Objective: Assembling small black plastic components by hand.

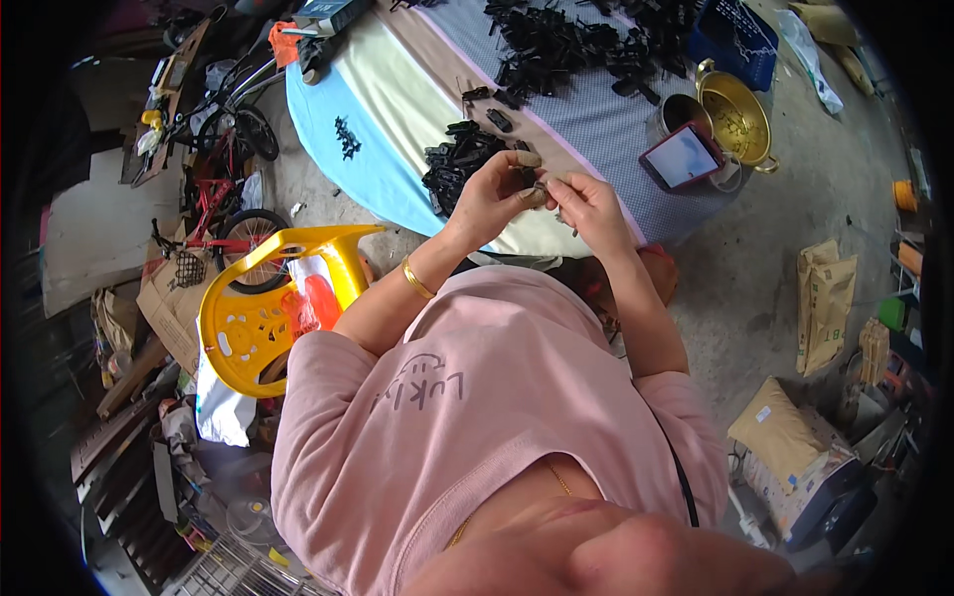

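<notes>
My left hand (494, 197) is closed in a pinch on a small black plastic part (528, 176), mostly covered by the fingers. Close against it, my right hand (590, 207) has its thumb and fingers pressed together at the same part; whatever tiny piece it holds is too small to name. Both hands are over the near edge of a cloth-covered table (388, 114). Just beyond the left hand lies a pile of black plastic parts (457, 159), with a few loose ones (499, 120) beside it. A small cluster of tiny black pieces (347, 139) rests on the blue stripe at the left.
A larger heap of black parts (576, 45) covers the far side. At right stand a gold two-handled pot (737, 109), a metal cup (686, 111), a phone (683, 161) and a blue basket (735, 40). A yellow plastic chair (238, 333) and bicycles (214, 204) are left.
</notes>
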`<state>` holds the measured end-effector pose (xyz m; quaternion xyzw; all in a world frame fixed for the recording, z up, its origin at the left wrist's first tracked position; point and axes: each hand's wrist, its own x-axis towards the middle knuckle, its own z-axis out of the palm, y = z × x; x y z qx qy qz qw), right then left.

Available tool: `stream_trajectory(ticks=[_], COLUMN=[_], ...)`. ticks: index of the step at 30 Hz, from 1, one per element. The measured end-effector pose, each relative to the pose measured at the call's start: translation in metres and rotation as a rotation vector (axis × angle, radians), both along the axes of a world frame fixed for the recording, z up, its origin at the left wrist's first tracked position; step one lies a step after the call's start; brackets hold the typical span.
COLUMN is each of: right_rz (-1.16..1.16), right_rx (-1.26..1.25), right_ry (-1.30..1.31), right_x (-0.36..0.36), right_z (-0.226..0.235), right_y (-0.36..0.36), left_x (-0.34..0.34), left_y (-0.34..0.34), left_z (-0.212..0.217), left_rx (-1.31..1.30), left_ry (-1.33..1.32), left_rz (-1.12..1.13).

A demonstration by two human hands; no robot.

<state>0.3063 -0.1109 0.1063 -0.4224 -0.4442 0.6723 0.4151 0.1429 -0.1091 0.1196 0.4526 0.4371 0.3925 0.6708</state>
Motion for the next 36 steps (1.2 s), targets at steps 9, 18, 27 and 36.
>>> stream_trajectory(ticks=[9, 18, 27, 36], right_rz=[-0.119, -0.138, -0.186, -0.21], right_rx=[0.132, -0.024, 0.22, -0.01], right_ry=[-0.22, -0.238, -0.384, 0.052], right_x=[-0.024, -0.055, -0.081, -0.081], right_z=[0.004, -0.016, -0.012, 0.018], right_y=[-0.014, -0.013, -0.004, 0.006], left_x=[-0.017, -0.049, -0.073, -0.118], left_y=[0.008, 0.009, 0.018, 0.051], left_z=[-0.002, -0.007, 0.012, 0.004], left_rx=[0.111, 0.37, 0.465, -0.156], left_ry=[-0.002, 0.29, 0.615, -0.299], left_rz=[-0.043, -0.079, -0.276, -0.536])
